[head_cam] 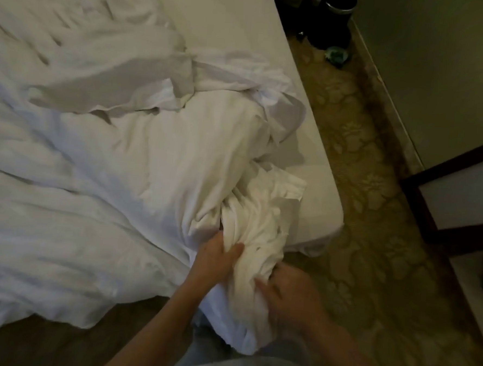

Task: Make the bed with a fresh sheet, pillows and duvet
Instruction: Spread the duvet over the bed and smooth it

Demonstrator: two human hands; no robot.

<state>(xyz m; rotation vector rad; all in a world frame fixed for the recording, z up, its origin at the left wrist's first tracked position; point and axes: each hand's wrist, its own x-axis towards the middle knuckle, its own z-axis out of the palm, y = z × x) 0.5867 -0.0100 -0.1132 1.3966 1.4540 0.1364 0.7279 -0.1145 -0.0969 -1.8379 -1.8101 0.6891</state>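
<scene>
White, rumpled cotton duvet (99, 179), sprawled over the sheeted mattress (314, 170), looks soft, bulky and floppy, best taken by its bunched corner (254, 229) at the near edge, where left hand (216, 255) and right hand (290, 293) grip it close together; no writing shows.

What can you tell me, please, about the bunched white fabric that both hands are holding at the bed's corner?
The bunched white fabric is thin, soft, creased cloth, gathered into a twisted wad at the near right corner of the white mattress. It joins the rumpled white bedding spread to its left. The left hand grips its left side and the right hand its lower end, which hangs over the bed's edge.
</scene>
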